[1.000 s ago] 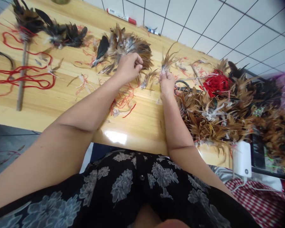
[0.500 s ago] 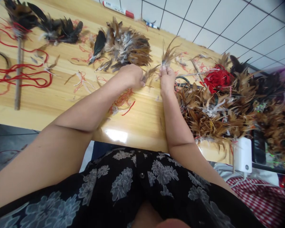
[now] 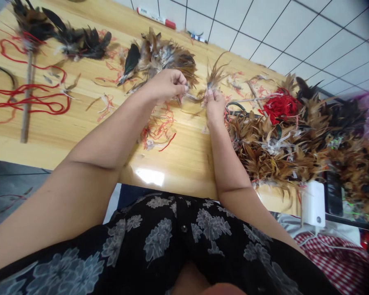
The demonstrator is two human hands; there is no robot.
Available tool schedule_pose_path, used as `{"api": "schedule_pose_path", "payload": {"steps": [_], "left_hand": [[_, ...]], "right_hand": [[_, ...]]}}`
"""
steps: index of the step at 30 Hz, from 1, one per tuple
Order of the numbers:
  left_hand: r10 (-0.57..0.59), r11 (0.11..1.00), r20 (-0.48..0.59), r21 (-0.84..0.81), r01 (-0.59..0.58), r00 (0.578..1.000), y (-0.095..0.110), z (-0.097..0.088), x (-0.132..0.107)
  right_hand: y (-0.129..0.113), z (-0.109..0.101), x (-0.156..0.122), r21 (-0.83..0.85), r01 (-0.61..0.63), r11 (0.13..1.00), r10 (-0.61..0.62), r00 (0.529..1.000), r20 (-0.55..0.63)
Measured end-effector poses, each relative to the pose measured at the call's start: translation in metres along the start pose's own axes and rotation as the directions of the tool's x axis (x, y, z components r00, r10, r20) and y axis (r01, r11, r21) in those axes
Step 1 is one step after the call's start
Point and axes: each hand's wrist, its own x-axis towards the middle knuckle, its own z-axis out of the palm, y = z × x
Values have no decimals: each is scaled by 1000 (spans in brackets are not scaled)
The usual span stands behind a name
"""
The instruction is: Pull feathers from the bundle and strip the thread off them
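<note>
My right hand (image 3: pixel 215 107) pinches the pale base of a small bunch of brown feathers (image 3: pixel 214 78), their tips fanning up and away. To its left, my left hand (image 3: pixel 169 85) has thumb and forefinger closed together. Something tiny and whitish shows at those fingertips, too small to name. A loose brown feather (image 3: pixel 194 98) shows between the two hands; whether it is held or lying cannot be told. Just beyond my left hand is a large cluster of brown and grey feathers (image 3: pixel 169 53), with a dark feather (image 3: pixel 132 59) at its left side.
A big heap of brown feathers (image 3: pixel 264 159) covers the right, with a tangle of red string (image 3: pixel 281 106) on it. A white charger-like box (image 3: pixel 314 204) stands at the front edge. Left lie a stick (image 3: pixel 26 98) topped with dark feathers and red cord (image 3: pixel 53 107). A marker (image 3: pixel 156 18) lies by the wall.
My left hand has lifted slightly and turned, its fingers now showing in a pinch, away from the loose feather. My right hand keeps its hold on the small bunch, which has tilted slightly.
</note>
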Motion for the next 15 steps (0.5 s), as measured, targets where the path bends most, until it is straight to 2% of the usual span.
{"api": "schedule_pose_path", "payload": {"steps": [3,5,11,15], "left_hand": [[-41,987,1,-155,41,999,0,5,0],[-34,981,24,-191,38,999,-3,9,0],[-11,978,92,-207,30,996,-8,19,2],[-5,988,30,-153,10,1000,-6,17,0]], "right_hand": [[-17,1,-5,17,-118,993,118,992,-45],[-31,1,-9,14,-133,991,133,991,-27],[-66,-3,-19,-83,-169,982,171,985,22],[-71,-5,-25,-166,-142,976,152,987,48]]}}
